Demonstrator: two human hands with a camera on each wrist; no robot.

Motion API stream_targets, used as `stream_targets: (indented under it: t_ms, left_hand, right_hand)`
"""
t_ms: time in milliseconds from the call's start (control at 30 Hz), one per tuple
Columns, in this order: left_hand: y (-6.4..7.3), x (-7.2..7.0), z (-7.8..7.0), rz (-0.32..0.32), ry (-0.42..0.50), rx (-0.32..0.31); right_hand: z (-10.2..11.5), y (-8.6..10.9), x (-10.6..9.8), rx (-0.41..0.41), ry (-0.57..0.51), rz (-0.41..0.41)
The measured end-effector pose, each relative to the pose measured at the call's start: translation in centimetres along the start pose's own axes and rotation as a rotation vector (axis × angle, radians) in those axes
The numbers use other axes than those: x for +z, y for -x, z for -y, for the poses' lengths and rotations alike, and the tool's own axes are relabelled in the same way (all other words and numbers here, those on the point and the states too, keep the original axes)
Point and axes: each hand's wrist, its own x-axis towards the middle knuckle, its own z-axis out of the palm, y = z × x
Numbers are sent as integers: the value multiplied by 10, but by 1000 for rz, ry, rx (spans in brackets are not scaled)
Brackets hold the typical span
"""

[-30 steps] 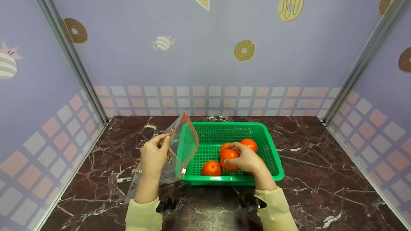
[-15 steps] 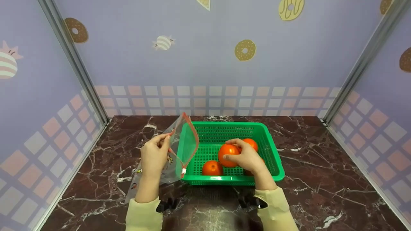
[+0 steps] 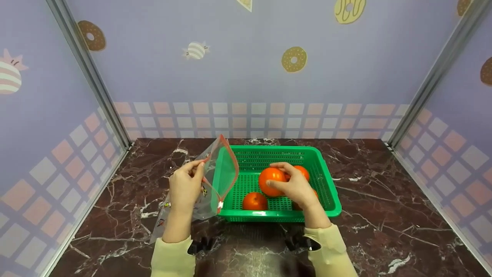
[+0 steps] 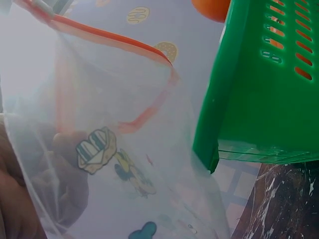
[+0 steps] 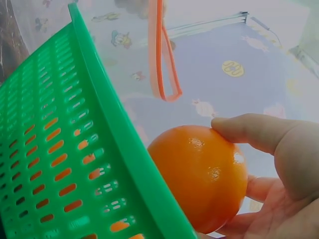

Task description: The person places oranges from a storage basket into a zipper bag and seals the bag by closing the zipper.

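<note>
My left hand [image 3: 185, 186] pinches the rim of a clear zip bag [image 3: 221, 169] with a red-orange edge. The bag's mouth gapes toward the green basket [image 3: 276, 214], and small cartoon prints show on its film in the left wrist view. My right hand [image 3: 298, 186] grips an orange [image 5: 197, 174] by thumb and fingers, held above the basket floor. Another orange [image 3: 255, 201] lies at the basket's front. Behind the right hand, one more orange [image 3: 303, 172] is partly hidden, and others show only in slivers.
The basket stands on a dark red marbled tabletop [image 3: 384, 200]. Purple patterned walls [image 3: 246, 77] close off the back and both sides, with metal posts [image 3: 423, 88] at the corners. The bag overlaps the basket's left rim.
My right hand has lifted the orange up and slightly left, away from the others in the basket. The left hand and the bag have stayed almost still.
</note>
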Motion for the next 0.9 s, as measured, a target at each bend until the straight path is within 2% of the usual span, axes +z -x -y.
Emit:
stream_targets:
  t_ms: [433,700,900]
  left_hand:
    - [1,1,0,-1,-5,2]
    - [0,0,1,-9,0,-2]
    - [0,0,1,-10,4,1]
  right_hand:
    - [18,3,14,-16,-126,18]
    - [45,-4,24,-113,-110,9]
    - [64,-8,32,-138,-108,21]
